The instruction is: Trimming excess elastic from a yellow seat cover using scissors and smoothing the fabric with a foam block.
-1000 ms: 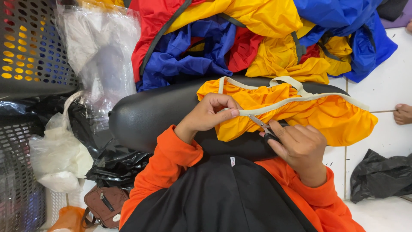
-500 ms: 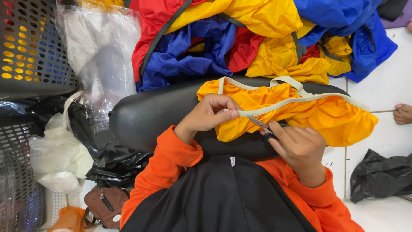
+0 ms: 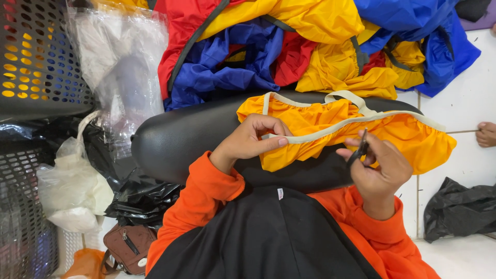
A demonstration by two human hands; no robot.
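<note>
A: What are the hands doing?
B: Left hand (image 3: 253, 138) pinches the beige trim (image 3: 330, 130) of an orange garment (image 3: 361, 132) lying on a black cushion (image 3: 191, 137); right hand (image 3: 380, 168) grips small dark scissors (image 3: 360, 148).

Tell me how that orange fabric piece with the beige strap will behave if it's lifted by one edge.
The orange fabric piece is gathered and wrinkled over the black cushion, so it would probably droop limply. It looks thin, likely light. Its sheen hints it may slip; the left hand pinches the beige strap.
</note>
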